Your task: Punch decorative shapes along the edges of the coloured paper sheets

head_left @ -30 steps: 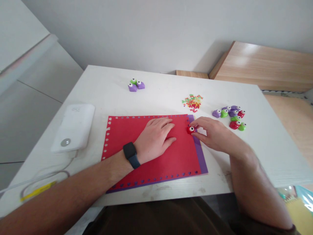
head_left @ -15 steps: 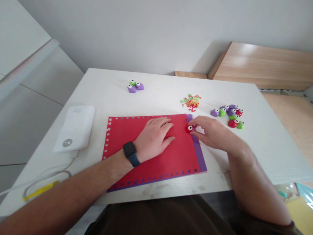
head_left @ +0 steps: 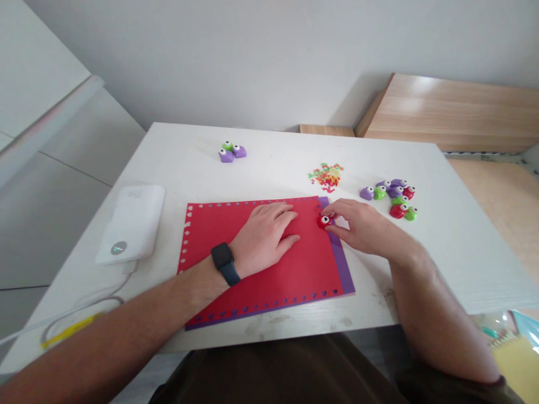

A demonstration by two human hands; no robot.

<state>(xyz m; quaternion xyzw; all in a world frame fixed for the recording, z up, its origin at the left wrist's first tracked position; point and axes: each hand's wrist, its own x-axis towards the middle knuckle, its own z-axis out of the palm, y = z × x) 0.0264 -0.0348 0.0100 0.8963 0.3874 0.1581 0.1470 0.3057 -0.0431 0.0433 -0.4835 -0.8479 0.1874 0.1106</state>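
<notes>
Flat on a red paper sheet (head_left: pixel 311 258) rests my left hand (head_left: pixel 267 238), its fingers spread. Small shapes are punched along three sides of this sheet. My right hand (head_left: pixel 353 227) grips a red paper punch (head_left: pixel 324 221) between thumb and fingers at the sheet's right edge, near the upper corner. Under the red sheet a purple sheet (head_left: pixel 346 275) sticks out to the right and at the bottom. Beyond the sheets lies a pile of small cut paper shapes (head_left: pixel 327 178) in red, orange, yellow and green.
Several purple, green and red punches (head_left: pixel 396 192) stand together on the right of the white table (head_left: pixel 269 174). Three more punches (head_left: pixel 227 156) sit at the back left. A white power bank (head_left: pixel 135 224) with a cable lies at the left. A yellow notebook (head_left: pixel 516 359) is at lower right.
The view has shifted slightly. Both hands and the red punch stay in nearly the same places on the paper. The power bank's display now shows a faint green light.
</notes>
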